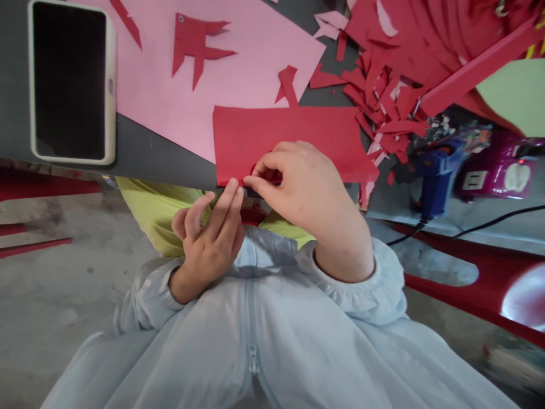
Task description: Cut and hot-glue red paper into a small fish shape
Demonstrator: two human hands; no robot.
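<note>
A long sheet of red paper [264,133] lies at the table's front edge, partly over a pink sheet. My right hand [300,182] rests over its lower part, thumb and forefinger pinched together on the red paper near the front edge. Beside it, my left hand [213,236] has two fingers stretched out, their tips touching the lower left edge of the red paper. Its other fingers are bent and apart. What lies right under the pinching fingertips is partly hidden.
On the pink sheet [145,96] lies a red paper fish [189,42]. A phone [70,82] is at the left. Red paper scraps [383,96] are heaped at the right, near a blue glue gun [438,176] with a cord and a purple box [496,170].
</note>
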